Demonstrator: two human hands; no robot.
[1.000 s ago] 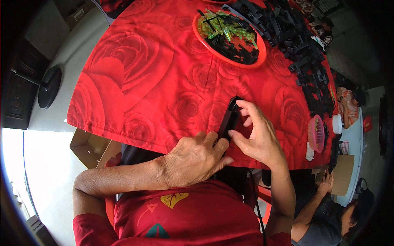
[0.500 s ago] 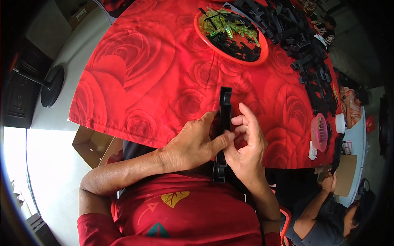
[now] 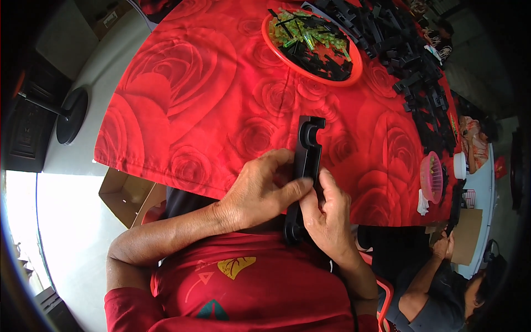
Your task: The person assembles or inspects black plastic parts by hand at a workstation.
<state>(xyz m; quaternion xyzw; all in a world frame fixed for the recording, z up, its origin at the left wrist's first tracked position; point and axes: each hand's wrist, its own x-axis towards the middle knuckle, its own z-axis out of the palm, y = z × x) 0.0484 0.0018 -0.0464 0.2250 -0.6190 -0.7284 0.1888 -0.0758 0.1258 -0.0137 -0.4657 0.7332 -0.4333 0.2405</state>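
Note:
A long black plastic part point(image 3: 307, 149) with a notched, hook-like upper end is held upright in front of my body, over the table's near edge. My left hand point(image 3: 263, 191) grips it from the left, thumb laid across its front. From the other side my right hand point(image 3: 327, 207) closes on it, thumb and fingers pressed against its right edge near the middle. Both thumbs meet there, so whatever lies beneath them is hidden. The lower end of the part reaches down against my red shirt.
A red plate point(image 3: 354, 77) of yellow-green and black small pieces lies on the rose-patterned tablecloth point(image 3: 182, 110). Many black parts point(image 3: 387, 50) are heaped at the far right. A pink basket point(image 3: 431, 177) stands at the right edge; a co-worker's hands point(image 3: 442, 245) are beyond it.
The black part has turned so its notched side shows more. My right hand, fingers raised before, has come down and closed on the part. My left hand keeps its hold.

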